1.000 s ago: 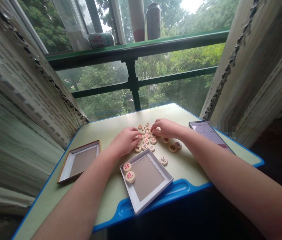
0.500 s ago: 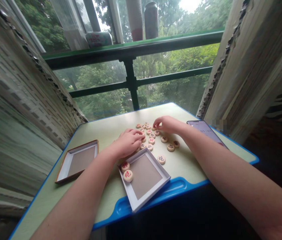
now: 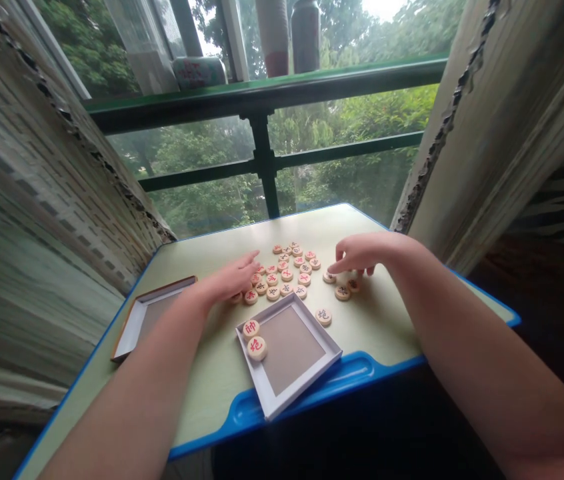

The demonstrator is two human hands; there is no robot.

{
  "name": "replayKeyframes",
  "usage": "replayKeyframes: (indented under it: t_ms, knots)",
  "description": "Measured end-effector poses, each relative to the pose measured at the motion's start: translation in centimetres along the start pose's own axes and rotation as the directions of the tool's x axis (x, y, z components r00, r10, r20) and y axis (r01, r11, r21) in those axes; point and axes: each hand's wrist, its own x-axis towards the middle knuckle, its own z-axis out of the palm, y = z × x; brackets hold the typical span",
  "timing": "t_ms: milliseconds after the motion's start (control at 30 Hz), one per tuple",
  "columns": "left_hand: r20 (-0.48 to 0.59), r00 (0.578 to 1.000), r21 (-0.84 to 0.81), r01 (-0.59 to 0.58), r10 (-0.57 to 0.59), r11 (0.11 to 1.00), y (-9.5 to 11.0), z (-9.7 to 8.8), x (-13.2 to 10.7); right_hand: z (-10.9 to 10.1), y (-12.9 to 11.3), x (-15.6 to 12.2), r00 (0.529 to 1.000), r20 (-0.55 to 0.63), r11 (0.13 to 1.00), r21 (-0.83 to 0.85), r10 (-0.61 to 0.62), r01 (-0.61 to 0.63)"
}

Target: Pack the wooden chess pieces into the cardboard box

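Pale, wood-toned discs (image 3: 287, 275), marked in red or dark characters, lie loosely clustered on the greenish counter (image 3: 387, 320), seen from above in the head view. Little looks done: only a red pair (image 3: 257, 348) sits in the near box (image 3: 295, 363), by its left wall; all the others I can see are outside it, a lone dark disc (image 3: 323, 316) just beside its right edge. The colours seem only partly apart, several reds toward the left, a few darks at the right, the middle mixed. The left grip (image 3: 235, 277) has fingers stretched over the cluster's left edge; what's underneath I can't tell. The right grip (image 3: 362, 252) is loosely spread, one fingertip at another dark disc (image 3: 329, 277), pinching nothing that I can make out.
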Motion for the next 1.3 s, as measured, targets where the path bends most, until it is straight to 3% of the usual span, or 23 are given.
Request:
replayKeyframes:
  t_ms: [100,267,400,700,833,900,967,1033,1100,1200,1300]
  knots:
    - [-0.111,0.994,-0.078,-0.005,-0.004,0.997,-0.9,-1.5,0.1,0.4,0.4,-0.4,0.991,0.131,0.993,0.116,-0.022,0.007]
    - [0.029,0.998,0.164,0.058,-0.064,0.985,-2.6,-4.0,-0.7,1.0,-0.4,-0.6,0.985,0.160,0.995,0.087,-0.060,0.046]
    - [0.132,0.991,0.230,-0.008,-0.023,0.973,-2.5,-4.4,-1.3,1.0,-1.3,-0.3,0.994,0.049,0.995,0.022,-0.098,0.097]
    - [0.150,0.988,0.260,-0.065,0.026,0.963,-1.0,-2.0,-0.4,1.0,-2.4,0.0,0.979,-0.110,0.983,-0.088,-0.172,0.163]
    - [0.076,0.996,0.233,-0.056,0.039,0.971,-0.4,-2.2,-0.8,0.9,-1.9,0.3,0.981,-0.117,0.985,-0.083,-0.157,0.148]
    - [0.009,0.997,0.179,-0.078,0.078,0.981,-0.1,-2.3,-1.0,0.8,-2.0,0.0,0.965,-0.196,0.984,-0.065,-0.174,0.164]
    - [-0.039,0.987,0.064,-0.151,0.153,0.987,0.1,-2.2,-1.0,0.7,-2.5,-0.5,0.918,-0.312,0.965,0.013,-0.245,0.262]
    - [-0.079,0.968,-0.092,-0.245,0.239,0.965,0.3,-1.9,-1.0,0.9,-3.4,-0.8,0.862,-0.378,0.887,0.178,-0.338,0.426]
    - [-0.134,0.941,-0.207,-0.333,0.311,0.920,0.6,-1.4,-1.0,1.4,-4.4,-0.8,0.836,-0.349,0.743,0.394,-0.424,0.541]
    - [-0.238,0.874,-0.222,-0.473,0.423,0.852,1.3,-0.7,-1.1,2.4,-5.4,0.1,0.822,-0.344,0.537,0.630,-0.454,0.561]
    - [-0.320,0.770,-0.112,-0.610,0.552,0.785,2.0,-0.5,-1.3,3.1,-5.7,1.0,0.839,-0.343,0.382,0.772,-0.422,0.508]
